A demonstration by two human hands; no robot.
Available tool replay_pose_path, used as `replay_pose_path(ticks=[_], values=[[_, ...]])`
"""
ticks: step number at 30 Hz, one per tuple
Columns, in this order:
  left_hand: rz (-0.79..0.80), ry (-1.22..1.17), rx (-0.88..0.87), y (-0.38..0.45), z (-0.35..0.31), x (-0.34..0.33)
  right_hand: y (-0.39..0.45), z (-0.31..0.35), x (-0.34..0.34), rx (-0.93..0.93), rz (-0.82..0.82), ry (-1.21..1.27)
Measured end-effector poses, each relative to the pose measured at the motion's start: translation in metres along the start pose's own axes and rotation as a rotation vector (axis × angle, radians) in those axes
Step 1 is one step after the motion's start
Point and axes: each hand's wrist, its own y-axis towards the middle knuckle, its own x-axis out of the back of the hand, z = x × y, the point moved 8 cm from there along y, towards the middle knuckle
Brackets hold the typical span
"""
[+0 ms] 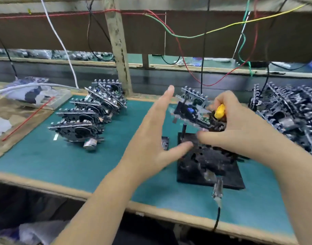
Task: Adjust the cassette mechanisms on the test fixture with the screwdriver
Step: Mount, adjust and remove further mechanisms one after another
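A cassette mechanism point(192, 110) is held tilted above the black test fixture point(210, 165) on the green mat. My right hand point(240, 126) grips it at its right end and also holds a yellow-handled screwdriver point(219, 111) against it. My left hand point(151, 138) is spread flat just left of the mechanism, fingers apart, holding nothing. Whether it touches the mechanism cannot be told. The fixture's top is partly hidden by my right hand.
A row of cassette mechanisms point(86, 117) lies on the mat at the left. A large heap of mechanisms point(289, 112) fills the right side. A metal clip on a black cable point(217, 191) lies at the front edge. Coloured wires point(187, 35) hang overhead. A wooden post point(118, 45) stands behind.
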Motion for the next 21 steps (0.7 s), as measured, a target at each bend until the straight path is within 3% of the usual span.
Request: replay_pose_path(ticks=[3,8,18,21], values=[[0.27,0.162,0.099,0.019,0.021,-0.03,0.006,-0.038,0.007,-0.009,0.079,-0.22],[0.502,0.142,0.213,0.037,0.044,-0.055,0.007,-0.056,-0.008,0.043,0.116,-0.155],[0.535,0.19,0.31,0.045,0.056,-0.054,0.016,-0.066,-0.026,0.116,0.119,-0.174],[0.582,0.262,0.328,0.048,0.056,-0.056,0.017,-0.074,-0.018,0.111,0.222,-0.206]])
